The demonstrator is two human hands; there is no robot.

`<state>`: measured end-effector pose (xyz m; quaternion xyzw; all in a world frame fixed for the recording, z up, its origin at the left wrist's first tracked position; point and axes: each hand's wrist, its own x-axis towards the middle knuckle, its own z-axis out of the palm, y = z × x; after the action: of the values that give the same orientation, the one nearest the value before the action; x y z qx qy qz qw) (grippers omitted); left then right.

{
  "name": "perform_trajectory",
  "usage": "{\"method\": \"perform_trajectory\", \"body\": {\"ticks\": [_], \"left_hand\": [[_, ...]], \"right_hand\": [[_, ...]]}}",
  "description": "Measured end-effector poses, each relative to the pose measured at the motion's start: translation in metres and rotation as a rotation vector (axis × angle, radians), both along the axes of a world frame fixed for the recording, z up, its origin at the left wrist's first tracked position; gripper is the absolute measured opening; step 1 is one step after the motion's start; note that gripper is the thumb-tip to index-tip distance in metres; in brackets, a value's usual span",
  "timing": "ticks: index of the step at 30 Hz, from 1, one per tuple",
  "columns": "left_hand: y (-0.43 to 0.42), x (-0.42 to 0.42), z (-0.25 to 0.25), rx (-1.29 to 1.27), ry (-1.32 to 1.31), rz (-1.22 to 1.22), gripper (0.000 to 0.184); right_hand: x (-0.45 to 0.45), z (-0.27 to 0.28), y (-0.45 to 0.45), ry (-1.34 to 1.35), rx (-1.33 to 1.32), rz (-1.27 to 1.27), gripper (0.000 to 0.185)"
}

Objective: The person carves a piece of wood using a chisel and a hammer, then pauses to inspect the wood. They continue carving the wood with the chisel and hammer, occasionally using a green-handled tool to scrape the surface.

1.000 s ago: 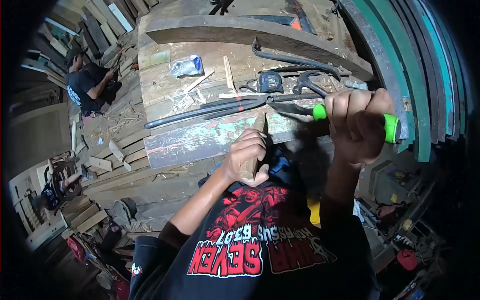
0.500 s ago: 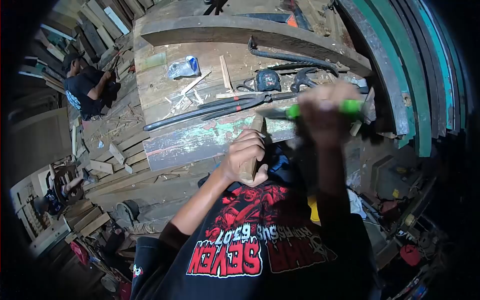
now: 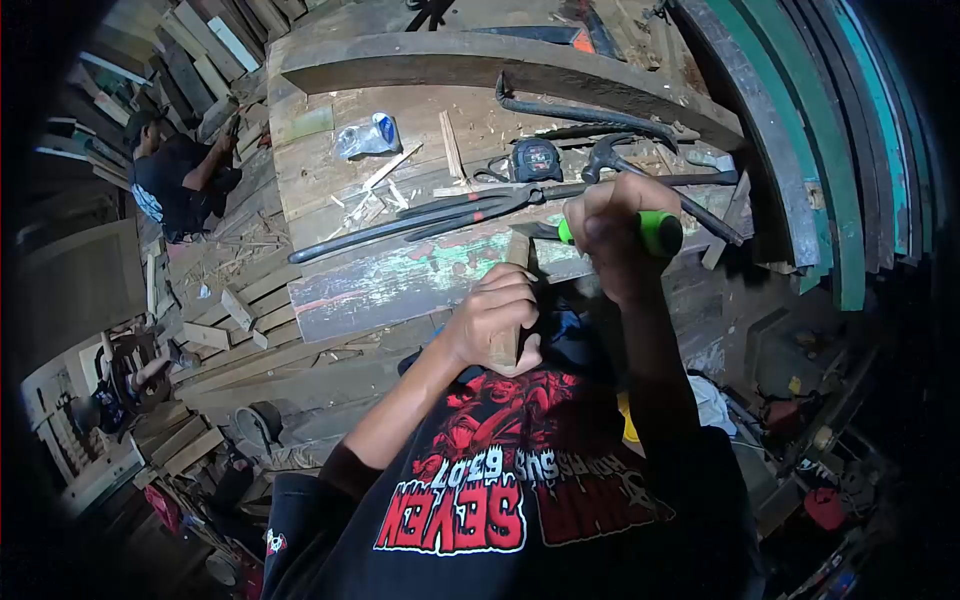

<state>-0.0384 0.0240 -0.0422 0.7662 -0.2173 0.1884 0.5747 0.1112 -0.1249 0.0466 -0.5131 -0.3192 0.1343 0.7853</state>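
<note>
My left hand is wrapped round a short, narrow block of wood, held upright against the near edge of a board with worn green paint. In my right hand is a chisel with a green and black handle, gripped in a fist. Its short dark blade points left and meets or nearly touches the upper end of the block. Just beyond my hands lie long-handled pincers with red marks and a claw hammer. The lower part of the block is hidden by my fingers.
On the bench sit a tape measure, a bent pry bar, a crumpled plastic packet and wood shavings. A long beam crosses the back. Green planks stand at right. Another person crouches at left.
My right hand, blurred before, has moved slightly left and down, its handle now tilted towards me. The block in my left hand stays nearly still. The crouching person's arms have shifted.
</note>
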Motion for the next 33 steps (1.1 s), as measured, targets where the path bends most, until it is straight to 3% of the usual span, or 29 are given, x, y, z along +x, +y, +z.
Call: {"method": "perform_trajectory", "body": {"ticks": [3, 6, 8, 10, 12, 13, 16, 20, 24, 25, 27, 30, 33], "left_hand": [[-0.003, -0.001, 0.002, 0.014, 0.010, -0.008, 0.022], [0.000, 0.002, 0.000, 0.015, 0.010, -0.001, 0.024], [-0.003, 0.000, 0.005, 0.001, 0.014, 0.016, 0.025], [-0.005, 0.003, 0.007, -0.007, -0.005, 0.014, 0.025], [-0.005, -0.001, 0.004, 0.041, -0.016, -0.024, 0.023], [-0.003, 0.001, 0.004, 0.071, -0.027, -0.029, 0.022], [-0.004, 0.002, 0.004, 0.053, -0.015, -0.020, 0.022], [-0.004, 0.002, 0.003, 0.012, -0.006, 0.018, 0.025], [-0.004, 0.002, 0.005, 0.022, 0.000, 0.014, 0.024], [-0.004, 0.003, 0.005, 0.040, 0.006, 0.016, 0.023], [-0.008, -0.001, 0.003, 0.009, 0.000, 0.006, 0.021], [-0.007, 0.004, 0.003, 0.020, -0.007, 0.006, 0.021], [-0.009, 0.004, 0.005, -0.014, -0.018, 0.034, 0.026]], "right_hand": [[-0.001, 0.000, 0.001, 0.101, -0.053, -0.036, 0.036], [0.007, 0.042, -0.013, 0.089, 0.187, 0.012, 0.026], [0.009, 0.040, -0.010, -0.163, 0.096, -0.072, 0.023], [0.010, -0.005, 0.007, -0.346, -0.072, -0.210, 0.027], [0.010, -0.010, 0.005, -0.143, -0.084, -0.094, 0.033], [0.013, -0.006, 0.002, 0.146, -0.004, 0.109, 0.036], [0.015, 0.006, -0.006, 0.065, -0.096, 0.040, 0.040], [0.011, 0.046, -0.008, 0.152, 0.273, 0.112, 0.039], [-0.008, -0.005, 0.013, 0.214, 0.045, -0.129, 0.038], [0.006, -0.001, 0.009, -0.038, -0.087, 0.114, 0.038], [0.005, 0.004, 0.012, 0.135, -0.015, 0.038, 0.040], [0.018, 0.049, -0.005, 0.097, 0.130, 0.122, 0.036], [0.009, 0.046, -0.005, 0.183, 0.191, 0.058, 0.037]]}}
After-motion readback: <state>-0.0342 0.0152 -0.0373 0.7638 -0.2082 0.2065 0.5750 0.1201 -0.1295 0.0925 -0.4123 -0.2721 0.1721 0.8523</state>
